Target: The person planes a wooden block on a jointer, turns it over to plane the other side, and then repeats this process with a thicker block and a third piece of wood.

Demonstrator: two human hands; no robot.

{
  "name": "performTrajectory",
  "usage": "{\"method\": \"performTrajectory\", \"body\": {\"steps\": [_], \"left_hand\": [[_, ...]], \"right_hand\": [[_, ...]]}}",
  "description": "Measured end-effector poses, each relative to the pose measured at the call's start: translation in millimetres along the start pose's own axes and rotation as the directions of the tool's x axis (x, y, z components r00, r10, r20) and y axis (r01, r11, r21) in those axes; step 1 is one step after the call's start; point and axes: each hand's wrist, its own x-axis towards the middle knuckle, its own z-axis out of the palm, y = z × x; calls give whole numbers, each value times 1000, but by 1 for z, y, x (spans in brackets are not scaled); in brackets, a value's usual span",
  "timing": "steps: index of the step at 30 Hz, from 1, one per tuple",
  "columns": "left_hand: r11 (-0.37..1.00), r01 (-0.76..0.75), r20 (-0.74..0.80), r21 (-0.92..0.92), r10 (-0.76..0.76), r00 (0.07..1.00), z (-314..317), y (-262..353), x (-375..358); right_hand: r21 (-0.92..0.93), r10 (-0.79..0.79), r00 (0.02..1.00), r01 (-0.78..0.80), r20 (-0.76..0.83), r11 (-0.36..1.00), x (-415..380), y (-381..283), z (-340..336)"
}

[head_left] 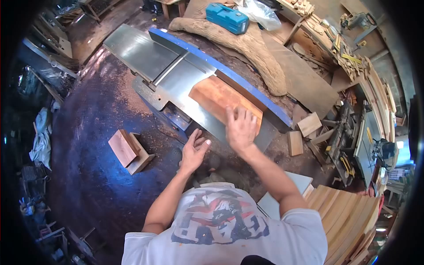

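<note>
A thick, reddish-brown wooden block [221,98] lies on the metal table of a jointer [176,81], alongside its long blue fence [221,66]. My right hand [241,128] grips the near end of the block, its fingers bent over the top. Beside the machine's near edge, my left hand [194,152] is held off the block with thumb and fingers apart and nothing in it. The underside of the block is hidden against the table.
Two pieces of wood rest on a small stand [132,152] at left. Beyond the fence lie a large rough slab [247,48] and a teal case [227,18]. Offcuts [309,124] sit at right, and stacked boards [340,212] at lower right. Sawdust covers the floor.
</note>
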Motion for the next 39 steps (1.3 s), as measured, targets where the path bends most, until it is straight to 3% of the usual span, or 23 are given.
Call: {"method": "performTrajectory", "body": {"steps": [4, 7, 8, 9, 15, 18, 20, 24, 27, 39], "left_hand": [[980, -95, -74, 178, 109, 991, 6, -6, 8], [915, -179, -70, 363, 218, 973, 13, 0, 17], [864, -216, -57, 455, 271, 961, 13, -4, 23], [809, -244, -53, 535, 320, 946, 15, -2, 25], [732, -303, -88, 610, 442, 892, 6, -2, 18], [690, -383, -71, 614, 531, 844, 10, -1, 27], [667, -498, -45, 554, 621, 783, 25, 16, 42], [526, -580, 94, 622, 685, 722, 64, 23, 119], [479, -359, -13, 801, 614, 790, 73, 11, 177], [406, -254, 32, 878, 479, 877, 19, 33, 230]], "right_hand": [[211, 43, 983, -81, 176, 974, -9, -17, -7], [92, -45, 971, 23, 235, 995, -17, -17, 47], [148, -25, 962, -17, 274, 989, -18, -18, 60], [163, -14, 965, -30, 261, 986, -9, -18, 58], [279, 19, 980, -74, 197, 957, 9, -35, 64], [453, -118, 981, 37, 152, 891, 4, -5, 53], [517, -260, 965, 238, -32, 822, -7, 35, 70], [498, -431, 902, 365, 20, 787, 4, 65, 91], [446, -499, 867, 445, 5, 777, 24, 54, 90], [569, -624, 781, 499, 33, 654, 102, 26, 113]]}}
